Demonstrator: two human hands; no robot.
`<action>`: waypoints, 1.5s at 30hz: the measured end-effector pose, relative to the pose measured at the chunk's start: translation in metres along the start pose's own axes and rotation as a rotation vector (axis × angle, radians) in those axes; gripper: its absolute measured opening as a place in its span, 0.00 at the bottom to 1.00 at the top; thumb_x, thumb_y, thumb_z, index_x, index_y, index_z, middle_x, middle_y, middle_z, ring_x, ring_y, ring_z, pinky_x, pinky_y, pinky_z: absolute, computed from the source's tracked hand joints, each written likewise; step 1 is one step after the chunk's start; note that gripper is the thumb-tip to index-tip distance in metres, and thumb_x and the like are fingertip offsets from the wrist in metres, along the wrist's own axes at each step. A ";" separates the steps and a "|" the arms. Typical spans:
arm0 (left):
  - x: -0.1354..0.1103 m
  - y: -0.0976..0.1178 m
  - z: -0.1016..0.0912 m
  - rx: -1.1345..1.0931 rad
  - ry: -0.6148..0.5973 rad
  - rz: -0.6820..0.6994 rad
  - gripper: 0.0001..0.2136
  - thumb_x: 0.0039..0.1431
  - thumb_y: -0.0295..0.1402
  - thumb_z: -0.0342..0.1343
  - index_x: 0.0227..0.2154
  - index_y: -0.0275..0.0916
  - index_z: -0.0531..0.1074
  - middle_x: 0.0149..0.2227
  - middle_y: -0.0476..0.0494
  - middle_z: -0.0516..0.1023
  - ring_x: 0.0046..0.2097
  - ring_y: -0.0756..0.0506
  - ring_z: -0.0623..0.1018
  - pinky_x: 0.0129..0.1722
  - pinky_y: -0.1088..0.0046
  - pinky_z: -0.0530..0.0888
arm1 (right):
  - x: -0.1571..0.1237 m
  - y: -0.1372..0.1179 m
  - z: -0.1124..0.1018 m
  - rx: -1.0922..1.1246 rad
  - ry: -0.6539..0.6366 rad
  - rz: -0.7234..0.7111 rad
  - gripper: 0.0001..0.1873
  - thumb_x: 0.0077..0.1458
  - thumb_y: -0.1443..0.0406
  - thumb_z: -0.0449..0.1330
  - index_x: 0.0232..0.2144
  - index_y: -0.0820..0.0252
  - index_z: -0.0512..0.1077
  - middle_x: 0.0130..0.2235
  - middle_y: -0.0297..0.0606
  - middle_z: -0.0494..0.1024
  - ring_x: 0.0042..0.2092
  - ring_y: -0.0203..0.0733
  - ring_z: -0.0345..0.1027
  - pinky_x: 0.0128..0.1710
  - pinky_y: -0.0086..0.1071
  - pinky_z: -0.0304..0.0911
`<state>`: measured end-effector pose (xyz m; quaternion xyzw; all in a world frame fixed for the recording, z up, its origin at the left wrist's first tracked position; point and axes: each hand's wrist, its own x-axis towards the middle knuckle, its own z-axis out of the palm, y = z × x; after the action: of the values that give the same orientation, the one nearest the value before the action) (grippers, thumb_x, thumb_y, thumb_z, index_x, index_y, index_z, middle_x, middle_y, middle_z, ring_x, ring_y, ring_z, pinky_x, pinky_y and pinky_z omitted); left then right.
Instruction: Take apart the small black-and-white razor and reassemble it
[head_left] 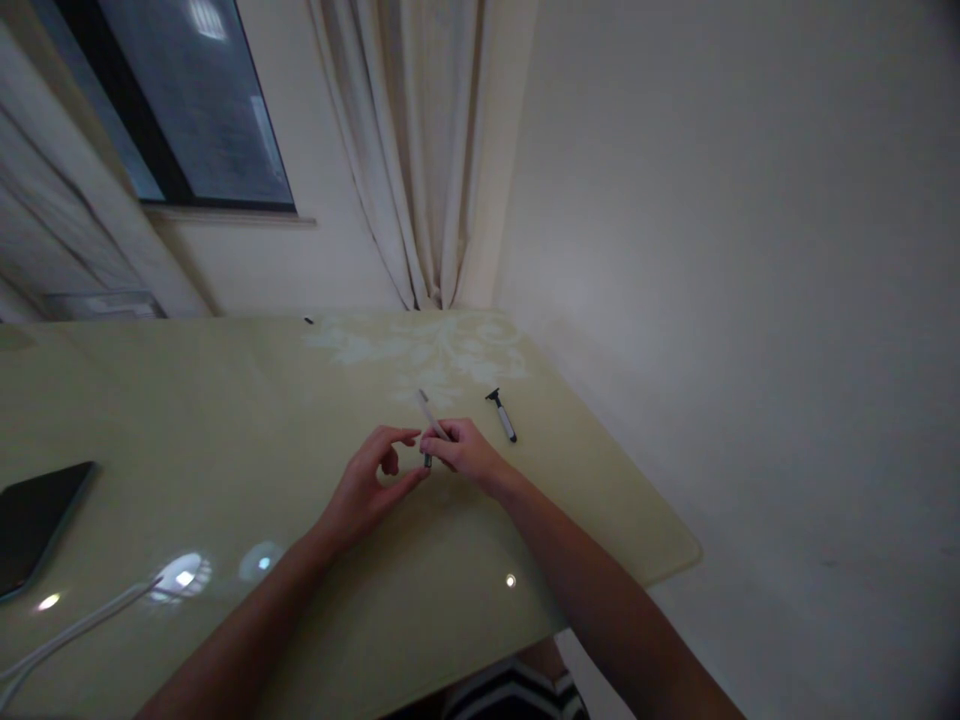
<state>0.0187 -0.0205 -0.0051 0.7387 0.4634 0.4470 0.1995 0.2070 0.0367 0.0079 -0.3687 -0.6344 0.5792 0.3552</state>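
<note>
My right hand (pixel 465 450) is closed around a slim white toothbrush (pixel 428 408), whose head points up and away from me. A small dark piece (pixel 427 460) shows just below the right fingertips; whether it is part of the toothbrush or separate, I cannot tell. Close by on the left, my left hand (pixel 375 470) has its thumb and index finger spread apart, with the thumb tip beside the dark piece. A razor (pixel 502 415) with a black head and a grey-and-black handle lies on the table, beyond my right hand.
The glossy pale-green table (pixel 225 420) ends at a rounded corner by the wall on the right. A dark tablet-like device (pixel 41 520) lies at the left, with a white cable (pixel 82 622) nearer me. A tiny dark object (pixel 308 320) sits at the far edge, before the curtain (pixel 420 150).
</note>
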 end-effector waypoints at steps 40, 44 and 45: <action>0.006 -0.013 -0.015 -0.185 0.177 -0.202 0.19 0.62 0.42 0.63 0.53 0.41 0.74 0.30 0.52 0.69 0.29 0.51 0.67 0.30 0.75 0.66 | -0.007 -0.008 -0.011 -0.468 0.014 -0.434 0.16 0.70 0.58 0.57 0.52 0.52 0.81 0.38 0.39 0.82 0.37 0.41 0.72 0.41 0.32 0.62; 0.007 -0.017 -0.015 -0.228 0.164 -0.246 0.21 0.62 0.43 0.61 0.54 0.39 0.73 0.27 0.54 0.66 0.29 0.50 0.67 0.28 0.75 0.65 | -0.006 -0.005 -0.011 -0.474 -0.029 -0.447 0.17 0.70 0.59 0.57 0.51 0.55 0.82 0.36 0.39 0.81 0.35 0.39 0.71 0.38 0.30 0.62; 0.007 -0.017 -0.014 -0.244 0.148 -0.246 0.21 0.62 0.43 0.61 0.54 0.39 0.73 0.27 0.54 0.66 0.29 0.50 0.67 0.29 0.75 0.65 | -0.006 -0.004 -0.011 -0.483 -0.025 -0.454 0.17 0.70 0.58 0.57 0.51 0.56 0.82 0.35 0.38 0.81 0.35 0.38 0.70 0.38 0.30 0.61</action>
<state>-0.0011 -0.0077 -0.0066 0.6117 0.5061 0.5254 0.3060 0.2192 0.0369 0.0125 -0.2844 -0.8237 0.3225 0.3696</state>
